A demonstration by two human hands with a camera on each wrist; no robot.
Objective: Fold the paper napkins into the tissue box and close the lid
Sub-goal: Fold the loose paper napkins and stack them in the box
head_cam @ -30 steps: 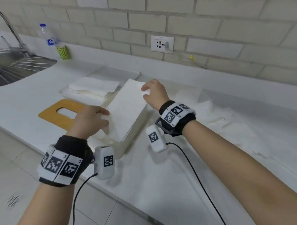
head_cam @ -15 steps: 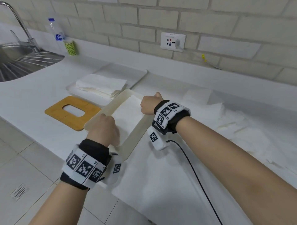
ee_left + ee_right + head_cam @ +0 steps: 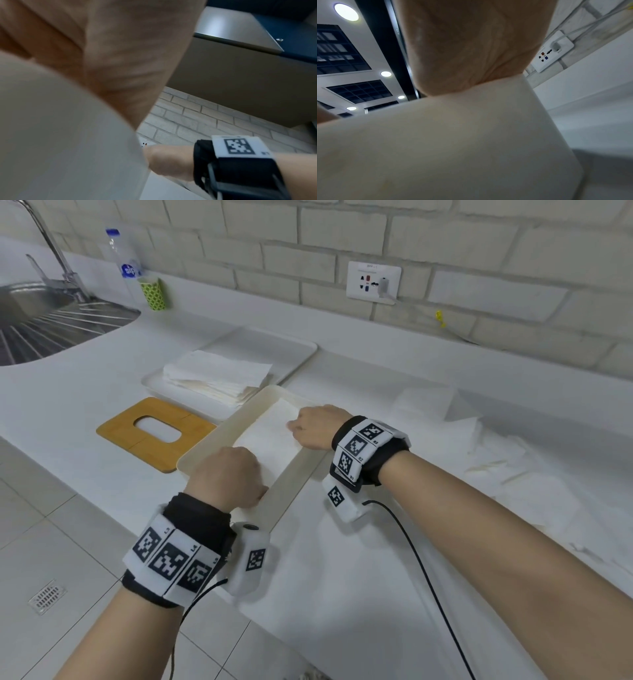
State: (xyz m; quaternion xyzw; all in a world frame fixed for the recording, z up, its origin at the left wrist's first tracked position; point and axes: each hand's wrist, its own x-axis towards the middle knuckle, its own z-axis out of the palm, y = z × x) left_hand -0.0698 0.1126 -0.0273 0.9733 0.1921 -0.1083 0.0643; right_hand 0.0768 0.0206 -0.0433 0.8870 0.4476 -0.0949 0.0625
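- Inside the tissue box (image 3: 219,436), folded napkins (image 3: 270,436) lie flat; both hands press them down.
- Left hand (image 3: 226,477) at near end, right hand (image 3: 317,428) at far end; finger curl hidden, can't tell.
- Step: packing napkins.
- Next, probably: bamboo lid (image 3: 154,433), just left of box, onto it.

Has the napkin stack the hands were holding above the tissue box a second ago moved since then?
Yes. The napkin stack has gone down: it now lies below the rim of the tissue box, with left hand and right hand on it.
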